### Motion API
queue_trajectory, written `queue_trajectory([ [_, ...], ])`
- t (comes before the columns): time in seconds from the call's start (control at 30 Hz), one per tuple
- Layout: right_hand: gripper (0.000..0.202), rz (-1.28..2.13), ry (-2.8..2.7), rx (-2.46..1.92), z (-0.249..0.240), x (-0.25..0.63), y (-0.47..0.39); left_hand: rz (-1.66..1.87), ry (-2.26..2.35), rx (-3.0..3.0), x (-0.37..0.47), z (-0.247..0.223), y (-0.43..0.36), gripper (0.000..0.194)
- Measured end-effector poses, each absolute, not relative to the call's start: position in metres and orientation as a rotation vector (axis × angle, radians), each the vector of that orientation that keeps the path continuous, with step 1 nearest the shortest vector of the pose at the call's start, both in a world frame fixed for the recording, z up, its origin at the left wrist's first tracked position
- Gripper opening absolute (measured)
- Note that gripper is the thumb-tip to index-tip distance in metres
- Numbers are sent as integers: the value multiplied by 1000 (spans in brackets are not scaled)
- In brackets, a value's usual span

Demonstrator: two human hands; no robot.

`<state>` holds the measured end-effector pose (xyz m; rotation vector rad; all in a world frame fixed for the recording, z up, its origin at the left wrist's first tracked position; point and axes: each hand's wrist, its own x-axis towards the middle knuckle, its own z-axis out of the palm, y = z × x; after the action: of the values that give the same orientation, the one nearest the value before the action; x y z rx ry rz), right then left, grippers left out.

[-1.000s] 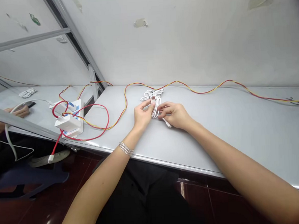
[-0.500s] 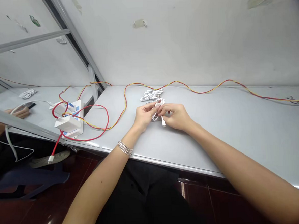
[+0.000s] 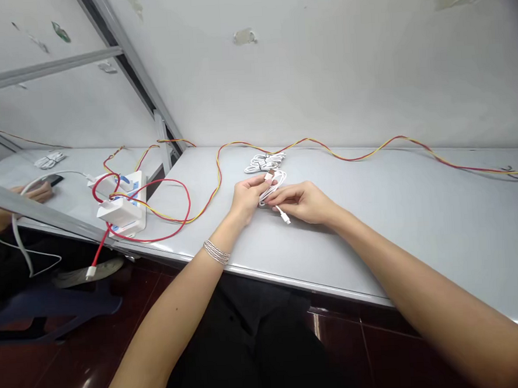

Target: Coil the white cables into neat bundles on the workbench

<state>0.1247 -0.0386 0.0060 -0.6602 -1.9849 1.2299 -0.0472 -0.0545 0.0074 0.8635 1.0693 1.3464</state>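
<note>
A white charging cable (image 3: 279, 181), coiled into loops, is between my two hands above the grey table. My left hand (image 3: 247, 200) is closed on the coil from the left, near the cable's larger plug with a metal end. From the right, my right hand (image 3: 304, 203) pinches the coil's lower part, and the small white connector sticks out below its fingers. Just behind my hands lie more white cables (image 3: 264, 162), bundled with a dark tie. My fingers hide part of the coil.
At left, a white power strip (image 3: 138, 196) carries white adapters (image 3: 118, 211) and a looped red cable (image 3: 188, 198). A red-yellow wire (image 3: 349, 159) runs along the wall. Past the metal frame, another person's hand (image 3: 39, 193) is near a dark device. The table's front edge (image 3: 308, 286) is close to me.
My right hand has shifted slightly down and left along the coil. The small connector now points down and to the right, and the larger plug shows more clearly at the top.
</note>
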Motion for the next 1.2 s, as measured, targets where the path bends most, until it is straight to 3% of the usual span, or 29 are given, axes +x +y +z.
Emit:
queue_trajectory([
  [0.43,8,1133,-2002,-786,8,128,-39,1313,1014,964,-51,1,-52,32],
  [0.87,23,1262,-1776,-940,6,127,-36,1343,991,896,-48,2,-52,36],
  [1.2,56,1405,-1716,-916,13,123,-40,1474,1042,958,-48,0,-50,36],
])
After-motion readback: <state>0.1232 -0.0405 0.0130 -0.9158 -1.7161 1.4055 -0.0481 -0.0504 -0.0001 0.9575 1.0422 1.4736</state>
